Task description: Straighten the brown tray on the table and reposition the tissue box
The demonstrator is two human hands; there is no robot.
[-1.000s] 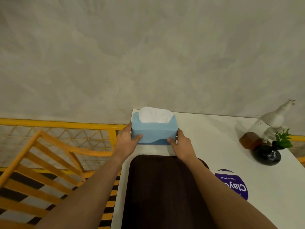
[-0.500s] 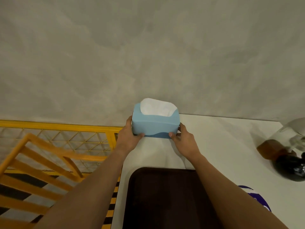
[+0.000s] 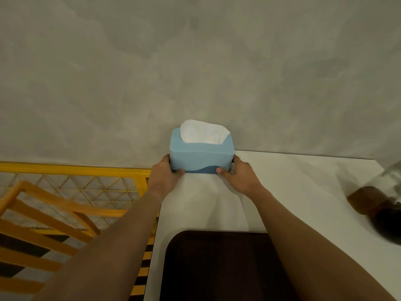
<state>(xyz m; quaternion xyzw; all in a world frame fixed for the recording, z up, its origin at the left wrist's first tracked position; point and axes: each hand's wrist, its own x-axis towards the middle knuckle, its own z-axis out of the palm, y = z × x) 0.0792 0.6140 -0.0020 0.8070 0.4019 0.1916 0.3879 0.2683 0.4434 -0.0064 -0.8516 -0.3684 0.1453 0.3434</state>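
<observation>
A light blue tissue box (image 3: 200, 157) with white tissue showing on top stands at the far left corner of the white table (image 3: 293, 192), close to the grey wall. My left hand (image 3: 163, 177) grips its left end and my right hand (image 3: 237, 175) grips its right end. The dark brown tray (image 3: 219, 268) lies on the table nearer to me, below the box, with its long sides running roughly parallel to the table's left edge. My forearms cross over the tray's near corners and hide part of it.
A dark round vase (image 3: 388, 224) and a brown-bottomed glass bottle (image 3: 368, 198) stand blurred at the right edge. A yellow mesh railing (image 3: 71, 183) and an orange wooden chair back (image 3: 43, 216) are left of the table. The wall rises right behind the table.
Both hands have pushed the tissue box away from the tray toward the wall and the table's far left corner. A wide strip of bare table now lies between box and tray.
</observation>
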